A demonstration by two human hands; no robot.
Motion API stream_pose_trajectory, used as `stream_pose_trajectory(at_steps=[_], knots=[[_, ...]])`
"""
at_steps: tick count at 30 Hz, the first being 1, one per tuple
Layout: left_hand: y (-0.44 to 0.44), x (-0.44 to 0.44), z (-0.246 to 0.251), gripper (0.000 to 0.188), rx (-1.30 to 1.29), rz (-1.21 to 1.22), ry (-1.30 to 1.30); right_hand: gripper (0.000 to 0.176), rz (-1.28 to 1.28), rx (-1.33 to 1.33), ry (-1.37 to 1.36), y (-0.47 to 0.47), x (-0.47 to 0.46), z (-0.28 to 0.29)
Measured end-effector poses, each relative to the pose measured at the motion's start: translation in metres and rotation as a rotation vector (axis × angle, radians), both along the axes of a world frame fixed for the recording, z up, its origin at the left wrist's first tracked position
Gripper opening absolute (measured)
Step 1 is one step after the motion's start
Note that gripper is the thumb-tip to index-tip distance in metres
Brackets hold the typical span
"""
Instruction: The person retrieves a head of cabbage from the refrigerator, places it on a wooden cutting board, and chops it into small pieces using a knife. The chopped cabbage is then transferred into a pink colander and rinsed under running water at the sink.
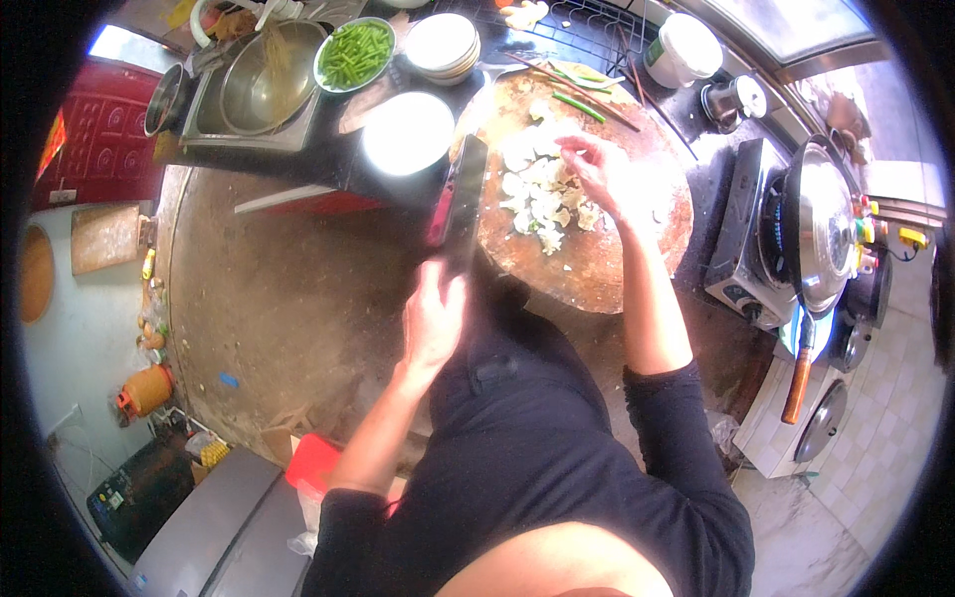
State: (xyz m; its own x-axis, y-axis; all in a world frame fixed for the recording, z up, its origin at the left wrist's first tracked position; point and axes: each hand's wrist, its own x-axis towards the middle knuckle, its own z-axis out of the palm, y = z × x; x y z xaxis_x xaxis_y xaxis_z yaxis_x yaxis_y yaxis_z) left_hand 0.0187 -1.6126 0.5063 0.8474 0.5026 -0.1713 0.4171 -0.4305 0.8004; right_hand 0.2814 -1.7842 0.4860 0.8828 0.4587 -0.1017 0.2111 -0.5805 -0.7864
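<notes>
My left hand point(434, 317) is blurred and closed at the lower end of a wide-bladed kitchen knife point(470, 186), whose blade points away from me beside the round wooden chopping board point(567, 280). Pale cauliflower pieces point(548, 198) lie loose over the board's left and middle part. Above their right side is my right hand point(600, 168), its fingers curled; whether they pinch a piece is unclear. Green stalks point(578, 107) and thin reddish-brown sticks point(597, 101) rest at the board's far edge. An empty white bowl point(408, 134) stands left of the board.
A bowl of cut green vegetable point(354, 54), stacked bowls point(443, 45) and a sink with a metal basin point(268, 78) are at the back left. To the right, a lidded pan point(824, 224) sits over a lit gas stove point(739, 224), its wooden handle point(797, 388) sticking out towards me.
</notes>
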Motion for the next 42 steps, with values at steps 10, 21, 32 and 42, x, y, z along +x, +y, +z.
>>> stream_pose_trajectory(at_steps=[10,21,32,42], knots=[[-0.011,-0.008,0.000,0.019,-0.017,0.047,-0.014,0.022,0.043,-0.322,-0.129,0.009,-0.008,0.009],[-0.015,-0.032,0.000,0.015,0.010,-0.143,-0.035,0.022,-0.041,-0.028,0.009,-0.041,-0.016,0.018],[-0.023,-0.013,-0.002,0.019,-0.057,0.028,0.068,0.032,-0.147,-0.161,-0.203,0.009,0.001,-0.009],[-0.014,-0.014,-0.001,0.019,-0.078,0.010,0.006,0.032,0.125,-0.176,-0.336,0.029,-0.031,-0.010]])
